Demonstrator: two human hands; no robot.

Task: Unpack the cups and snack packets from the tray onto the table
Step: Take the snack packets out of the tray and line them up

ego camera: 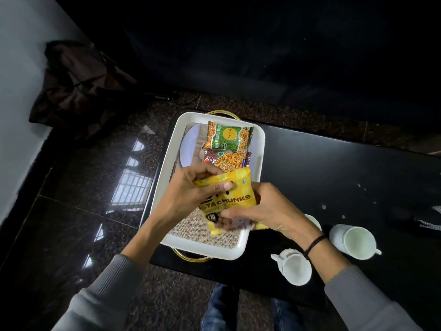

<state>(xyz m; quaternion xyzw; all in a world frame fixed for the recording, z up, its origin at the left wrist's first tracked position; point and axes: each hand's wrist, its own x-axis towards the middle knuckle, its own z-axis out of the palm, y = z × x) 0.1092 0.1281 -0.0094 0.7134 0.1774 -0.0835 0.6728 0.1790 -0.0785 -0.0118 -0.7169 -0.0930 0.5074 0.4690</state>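
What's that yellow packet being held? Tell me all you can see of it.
The yellow packet is a glossy plastic pouch printed "YA CHUNKS" in dark letters, with a brown picture near its lower end. It looks sealed, is tilted, and is held above the near end of the white tray, gripped by the left hand and right hand.

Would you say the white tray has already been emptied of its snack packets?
No, the white rectangular tray holds a green snack packet and a red-and-orange packet, while both hands grip a yellow packet over it.

Packets [226,139] in tray [259,139], cups [295,267] right of it on table [334,168]
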